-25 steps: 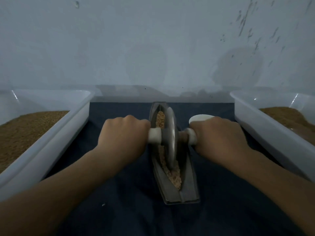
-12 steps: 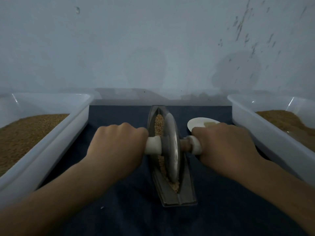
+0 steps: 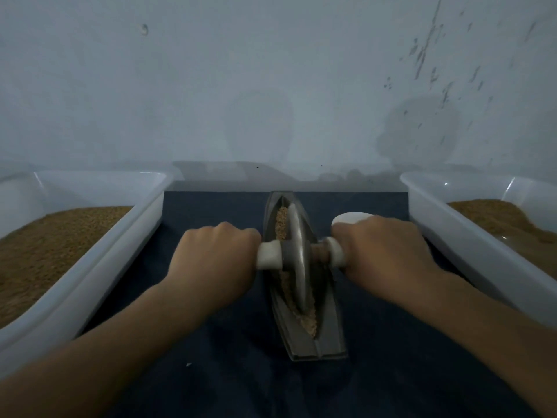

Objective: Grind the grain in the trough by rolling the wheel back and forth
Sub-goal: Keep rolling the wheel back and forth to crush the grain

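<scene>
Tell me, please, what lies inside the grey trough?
Pale grain lies along the trough groove, visible ahead of and behind the wheel, which stands in it. The wheel hides whatever lies directly beneath its rim.

A dark blue cloth [image 3: 229,372] carries the metal trough [image 3: 328,342], a white dish [image 3: 349,219], a left tub [image 3: 120,257] and right tub [image 3: 470,254].

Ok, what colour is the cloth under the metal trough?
Dark navy blue; the cloth shows best in the head view.
</scene>
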